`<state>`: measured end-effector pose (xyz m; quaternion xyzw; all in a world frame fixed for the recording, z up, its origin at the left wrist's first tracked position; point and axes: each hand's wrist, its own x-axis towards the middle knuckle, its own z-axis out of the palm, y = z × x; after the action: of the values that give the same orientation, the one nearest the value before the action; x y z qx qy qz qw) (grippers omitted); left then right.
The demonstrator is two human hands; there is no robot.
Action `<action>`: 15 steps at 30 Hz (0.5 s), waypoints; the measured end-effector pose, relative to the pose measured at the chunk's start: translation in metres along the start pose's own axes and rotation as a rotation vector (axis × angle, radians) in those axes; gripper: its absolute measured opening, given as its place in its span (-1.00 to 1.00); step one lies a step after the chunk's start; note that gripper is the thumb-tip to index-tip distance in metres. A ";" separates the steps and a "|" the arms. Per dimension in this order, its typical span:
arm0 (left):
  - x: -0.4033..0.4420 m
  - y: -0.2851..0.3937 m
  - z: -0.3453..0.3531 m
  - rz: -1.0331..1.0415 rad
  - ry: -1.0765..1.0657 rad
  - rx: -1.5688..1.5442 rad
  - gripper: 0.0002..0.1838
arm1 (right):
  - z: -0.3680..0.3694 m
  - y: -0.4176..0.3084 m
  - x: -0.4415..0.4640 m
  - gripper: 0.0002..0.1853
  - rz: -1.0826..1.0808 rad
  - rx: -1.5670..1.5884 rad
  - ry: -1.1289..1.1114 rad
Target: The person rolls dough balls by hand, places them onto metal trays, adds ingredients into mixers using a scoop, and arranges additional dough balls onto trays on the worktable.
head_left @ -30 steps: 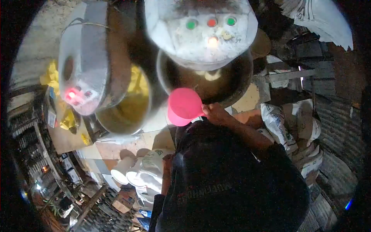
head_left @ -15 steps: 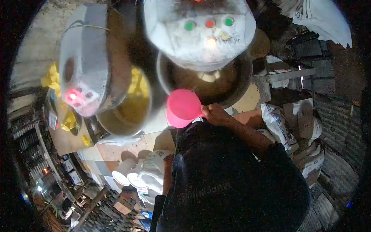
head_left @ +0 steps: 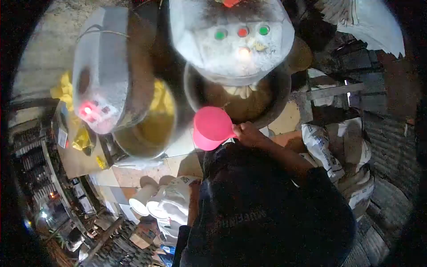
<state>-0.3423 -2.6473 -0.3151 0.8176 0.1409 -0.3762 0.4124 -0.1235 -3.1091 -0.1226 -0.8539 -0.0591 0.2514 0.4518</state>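
Head view: right hand (head_left: 250,134) has its fingers closed on the handle of a pink plastic jug (head_left: 212,128). Cup body lies to the wearer's left of these fingers; handle axis runs roughly crosswise, round mouth facing up toward the camera. Right hand is clearly nearer. Jug appears at the near rim of the large metal bowl (head_left: 189,91); contact cannot be told. Pale, folded, dough-like mass (head_left: 240,91) sits under the whitish, scuffed machine head (head_left: 231,55). Left forearm (head_left: 194,202) hangs beside a crinkled white sack (head_left: 177,196); left fingers indistinct, state cannot be told. Floor: smooth, mixed-tone tiles (head_left: 180,165). Right side: printed sacks (head_left: 321,149), corrugated sheeting (head_left: 391,142).
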 end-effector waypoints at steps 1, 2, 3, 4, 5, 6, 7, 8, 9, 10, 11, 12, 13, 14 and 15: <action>0.001 0.009 -0.004 -0.030 0.000 0.205 -0.62 | 0.006 0.009 0.001 -0.62 -0.002 -0.001 0.000; 0.003 0.009 -0.006 -0.061 0.001 0.410 -0.63 | 0.017 0.024 0.002 -0.61 -0.197 -0.229 0.113; 0.004 -0.002 -0.003 -0.061 0.003 0.409 -0.63 | 0.018 0.025 0.002 -0.61 -0.393 -0.457 0.226; 0.004 -0.012 0.002 0.198 0.127 0.571 -0.64 | 0.017 0.026 0.003 -0.61 -0.395 -0.457 0.225; 0.005 -0.020 0.006 0.461 0.253 0.727 -0.65 | 0.003 0.009 0.002 -0.61 -0.251 -0.337 0.098; -0.001 -0.005 0.005 0.460 0.256 0.726 -0.65 | -0.005 0.000 0.001 -0.61 -0.106 -0.218 -0.028; -0.015 0.027 0.004 0.178 0.256 0.392 -0.64 | -0.002 0.003 0.001 -0.61 -0.114 -0.221 -0.030; -0.023 0.048 0.003 -0.098 0.246 0.057 -0.63 | 0.006 0.008 -0.003 -0.62 -0.096 -0.222 0.052; -0.026 0.053 0.005 -0.098 0.251 0.055 -0.63 | 0.009 0.010 -0.005 -0.60 -0.079 -0.223 0.136; -0.030 0.059 0.005 -0.082 0.255 0.002 -0.62 | 0.010 0.011 -0.004 -0.60 -0.086 -0.224 0.136; -0.031 0.057 0.004 -0.065 0.259 -0.050 -0.61 | 0.009 0.011 -0.002 -0.59 -0.130 -0.221 0.120; -0.030 0.066 -0.002 -0.062 0.266 -0.052 -0.61 | 0.009 0.011 -0.001 -0.59 -0.175 -0.219 0.105; -0.028 0.075 -0.012 -0.081 0.100 -0.040 -0.62 | 0.009 0.013 0.001 -0.59 -0.182 -0.222 0.106; -0.027 0.083 -0.017 -0.099 -0.067 -0.028 -0.62 | 0.012 0.017 0.003 -0.61 -0.137 -0.252 0.032; -0.025 0.072 -0.012 -0.096 -0.062 -0.031 -0.62 | 0.015 0.023 0.005 -0.57 -0.090 -0.282 -0.042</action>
<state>-0.3146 -2.6804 -0.2515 0.7914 0.1727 -0.4186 0.4107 -0.1291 -3.1100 -0.1496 -0.8999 -0.1417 0.2380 0.3367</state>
